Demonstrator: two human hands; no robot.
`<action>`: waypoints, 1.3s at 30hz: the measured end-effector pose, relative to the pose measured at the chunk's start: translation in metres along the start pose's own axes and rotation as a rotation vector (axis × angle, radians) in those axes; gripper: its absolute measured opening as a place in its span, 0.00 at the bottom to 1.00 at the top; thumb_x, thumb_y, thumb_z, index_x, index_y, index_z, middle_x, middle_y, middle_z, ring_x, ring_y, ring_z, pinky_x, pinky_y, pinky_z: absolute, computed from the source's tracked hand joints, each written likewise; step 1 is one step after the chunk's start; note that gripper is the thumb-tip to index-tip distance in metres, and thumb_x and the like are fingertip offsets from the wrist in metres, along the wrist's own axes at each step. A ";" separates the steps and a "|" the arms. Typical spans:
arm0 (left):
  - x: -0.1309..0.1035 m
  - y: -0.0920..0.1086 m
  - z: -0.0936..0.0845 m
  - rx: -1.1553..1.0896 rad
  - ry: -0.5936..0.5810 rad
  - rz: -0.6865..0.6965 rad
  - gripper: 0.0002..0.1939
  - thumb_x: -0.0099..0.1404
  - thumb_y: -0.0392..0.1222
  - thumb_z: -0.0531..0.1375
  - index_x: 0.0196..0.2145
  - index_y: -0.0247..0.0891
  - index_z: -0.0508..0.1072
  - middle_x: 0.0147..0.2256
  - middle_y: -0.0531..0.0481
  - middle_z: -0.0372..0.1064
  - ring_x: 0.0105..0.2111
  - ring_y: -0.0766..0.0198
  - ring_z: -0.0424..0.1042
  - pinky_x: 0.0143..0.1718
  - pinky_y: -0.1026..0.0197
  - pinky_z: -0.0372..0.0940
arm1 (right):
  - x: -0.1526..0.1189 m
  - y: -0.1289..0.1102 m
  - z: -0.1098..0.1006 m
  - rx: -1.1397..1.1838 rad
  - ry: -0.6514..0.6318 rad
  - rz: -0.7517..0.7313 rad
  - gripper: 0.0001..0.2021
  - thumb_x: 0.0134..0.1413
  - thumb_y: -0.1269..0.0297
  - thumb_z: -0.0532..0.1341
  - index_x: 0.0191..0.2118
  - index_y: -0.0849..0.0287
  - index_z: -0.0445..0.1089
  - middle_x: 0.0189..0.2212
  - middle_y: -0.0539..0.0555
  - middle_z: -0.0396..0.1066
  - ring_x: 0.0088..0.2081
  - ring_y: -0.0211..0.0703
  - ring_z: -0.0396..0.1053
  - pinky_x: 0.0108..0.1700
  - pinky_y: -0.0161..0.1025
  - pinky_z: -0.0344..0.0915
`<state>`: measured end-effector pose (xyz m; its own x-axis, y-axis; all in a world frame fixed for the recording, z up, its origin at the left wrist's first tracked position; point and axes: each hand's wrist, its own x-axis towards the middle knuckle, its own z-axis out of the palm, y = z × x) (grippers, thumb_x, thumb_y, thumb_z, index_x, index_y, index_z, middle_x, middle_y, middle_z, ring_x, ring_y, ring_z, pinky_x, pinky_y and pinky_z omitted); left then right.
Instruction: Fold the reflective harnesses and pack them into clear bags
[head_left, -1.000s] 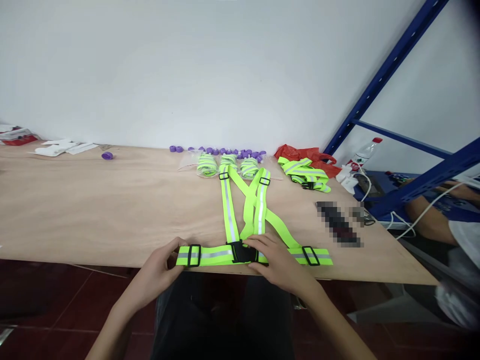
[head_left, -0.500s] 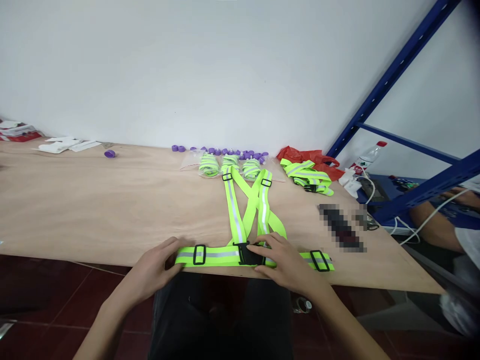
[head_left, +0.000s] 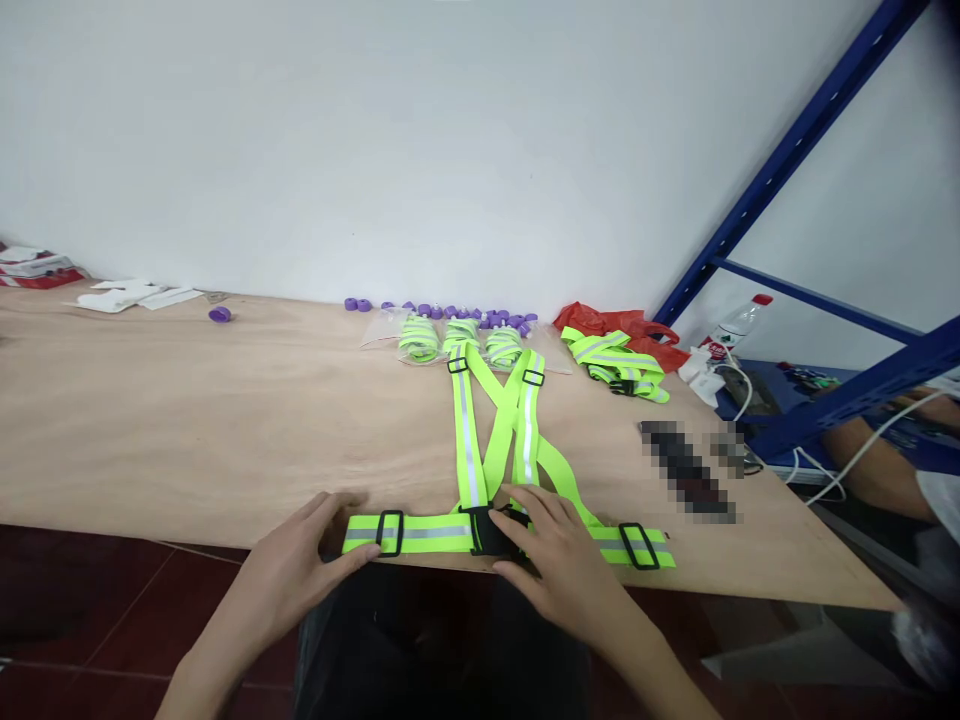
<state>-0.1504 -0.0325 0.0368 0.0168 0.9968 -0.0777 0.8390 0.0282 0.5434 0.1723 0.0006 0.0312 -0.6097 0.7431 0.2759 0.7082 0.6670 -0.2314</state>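
Observation:
A fluorescent yellow-green reflective harness (head_left: pixel 469 440) with silver stripes lies spread on the wooden table, its shoulder straps crossing and its belt along the near edge. My left hand (head_left: pixel 296 555) is at the belt's left end, thumb stretched towards the black slider buckle (head_left: pixel 389 533), the other fingers apart behind the strap end. Over the black clasp (head_left: pixel 486 532) in the middle lies my right hand (head_left: pixel 553 545), fingers spread and touching it; they hide part of the clasp. Another black slider (head_left: pixel 639 546) sits near the belt's right end.
Behind the harness lie bagged rolled straps (head_left: pixel 419 340) and several purple caps (head_left: pixel 450 312). A second harness (head_left: pixel 615 362) rests by a red plastic bag (head_left: pixel 630 325). A blue metal rack (head_left: pixel 795 140), a bottle (head_left: pixel 739 325) and another person's arm (head_left: pixel 874 460) are at right.
My left thumb has moved right along the belt's lower edge to the slider, opening away from the fingers. My right hand stays over the clasp. The whole view has shifted slightly.

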 end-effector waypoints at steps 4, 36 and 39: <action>-0.002 0.003 0.006 0.055 0.025 -0.152 0.21 0.61 0.62 0.59 0.37 0.42 0.75 0.29 0.51 0.73 0.29 0.57 0.73 0.28 0.64 0.60 | 0.006 -0.039 0.015 0.066 0.079 -0.084 0.18 0.65 0.61 0.57 0.58 0.57 0.68 0.55 0.60 0.71 0.55 0.54 0.69 0.56 0.51 0.66; 0.066 0.142 0.090 -0.123 -0.156 0.479 0.14 0.53 0.29 0.55 0.21 0.39 0.51 0.19 0.58 0.44 0.20 0.68 0.49 0.24 0.63 0.42 | -0.022 -0.054 0.077 0.007 0.114 0.013 0.09 0.62 0.66 0.59 0.46 0.59 0.73 0.40 0.57 0.78 0.46 0.53 0.73 0.56 0.53 0.66; 0.074 0.145 0.095 0.048 -0.284 0.640 0.13 0.54 0.29 0.56 0.21 0.39 0.54 0.18 0.58 0.45 0.20 0.67 0.46 0.24 0.62 0.40 | -0.023 -0.054 0.078 0.024 0.052 0.040 0.11 0.60 0.67 0.60 0.47 0.60 0.72 0.40 0.57 0.78 0.43 0.52 0.74 0.50 0.50 0.69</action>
<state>0.0239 0.0387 0.0307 0.6512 0.7585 0.0262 0.6401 -0.5674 0.5180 0.1202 -0.0483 -0.0358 -0.5615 0.7658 0.3136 0.7224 0.6384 -0.2655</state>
